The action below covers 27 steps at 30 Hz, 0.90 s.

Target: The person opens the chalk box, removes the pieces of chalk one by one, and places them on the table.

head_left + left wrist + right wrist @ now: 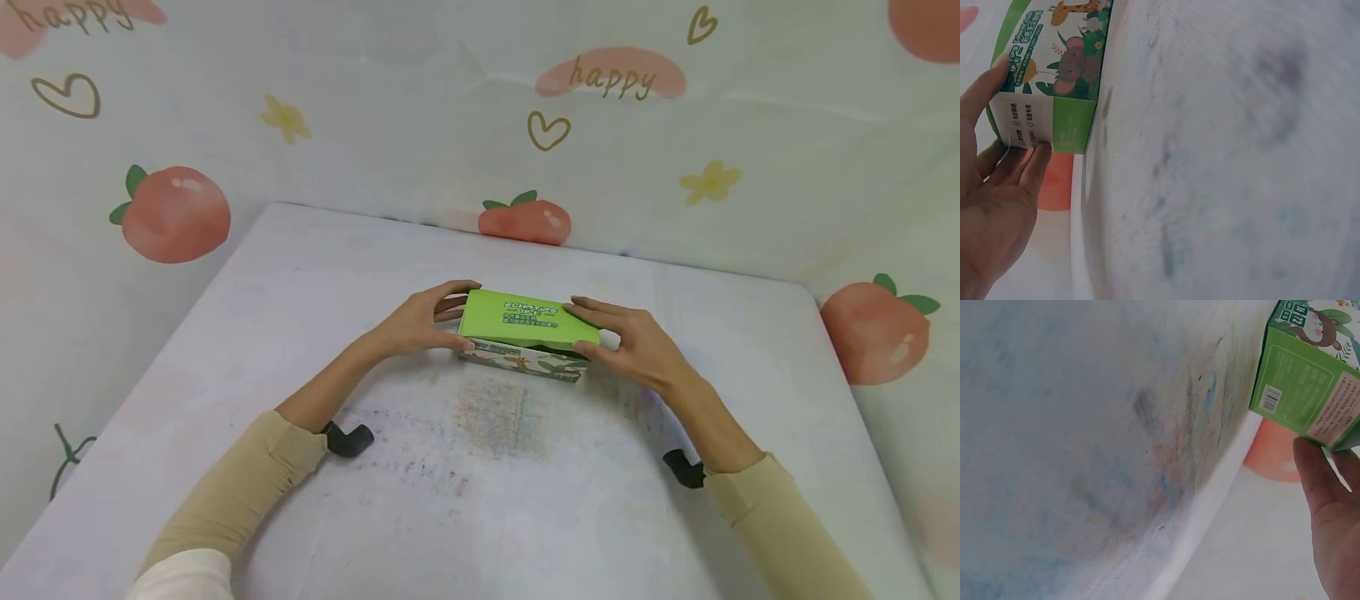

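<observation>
Green and white cardboard: your 2 hands are both on the same printed box [527, 335], 1 at each end. Your left hand [426, 321] grips the left end, thumb against the front face near the lid [528, 302], fingers spread over the end panel and behind. Your right hand [637, 337] pinches the right end, thumb at the front top edge, fingers lying over the lid. So both grips are clamped on the box. A dark gap shows under the lid's front edge, toward your right thumb. The box appears to sit on the tabletop [420, 533], long side facing you, in the far half, roughly midway across.

Around it: 1 black bent piece [349, 439] by your left wrist, another black elbow [684, 468] by your right. Your tan left sleeve [240, 483] and right sleeve [780, 525] cross the near corners. Coloured stains [506, 417] mark the surface just on your side of the box. Past the left edge there's a dark green cord [69, 454].

Edges: the far edge is near, behind the box, with the printed backdrop [412, 108] rising there and limiting reach that way. Left and right edges are well apart from it. The most room is on your side, between your forearms.
</observation>
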Motion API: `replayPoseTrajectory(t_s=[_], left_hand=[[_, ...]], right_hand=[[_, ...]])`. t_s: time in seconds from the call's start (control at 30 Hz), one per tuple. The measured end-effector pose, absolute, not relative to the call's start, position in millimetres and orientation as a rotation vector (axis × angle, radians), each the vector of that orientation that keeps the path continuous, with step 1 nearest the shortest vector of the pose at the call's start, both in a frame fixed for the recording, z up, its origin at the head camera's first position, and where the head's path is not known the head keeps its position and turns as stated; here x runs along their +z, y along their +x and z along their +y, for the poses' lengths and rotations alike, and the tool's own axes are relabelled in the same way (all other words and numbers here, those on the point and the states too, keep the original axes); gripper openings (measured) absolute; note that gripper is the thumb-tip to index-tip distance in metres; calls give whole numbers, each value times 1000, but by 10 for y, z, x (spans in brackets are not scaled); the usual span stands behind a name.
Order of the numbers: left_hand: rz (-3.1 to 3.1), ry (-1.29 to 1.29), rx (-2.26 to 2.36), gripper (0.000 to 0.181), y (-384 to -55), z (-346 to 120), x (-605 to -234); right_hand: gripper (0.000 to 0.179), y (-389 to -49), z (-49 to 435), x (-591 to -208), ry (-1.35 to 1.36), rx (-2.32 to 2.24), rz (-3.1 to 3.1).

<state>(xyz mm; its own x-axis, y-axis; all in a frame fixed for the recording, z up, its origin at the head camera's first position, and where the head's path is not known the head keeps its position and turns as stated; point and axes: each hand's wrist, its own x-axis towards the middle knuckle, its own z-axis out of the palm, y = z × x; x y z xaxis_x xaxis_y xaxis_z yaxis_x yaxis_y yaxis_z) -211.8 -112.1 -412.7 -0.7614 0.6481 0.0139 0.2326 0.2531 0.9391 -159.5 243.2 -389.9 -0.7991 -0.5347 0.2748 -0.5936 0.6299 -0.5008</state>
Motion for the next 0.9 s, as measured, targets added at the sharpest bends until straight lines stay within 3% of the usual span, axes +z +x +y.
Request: replayPoseTrajectory(t_s=[0.4, 0.9], left_hand=[[2141, 823, 1542, 91, -2114, -1125, -4127], [2122, 759, 1629, 90, -2059, -1124, -4132]], right_hand=[[42, -1592, 2449, -3864, 816, 1158, -2775], [49, -1437, 2546, -3885, 654, 1150, -2762]])
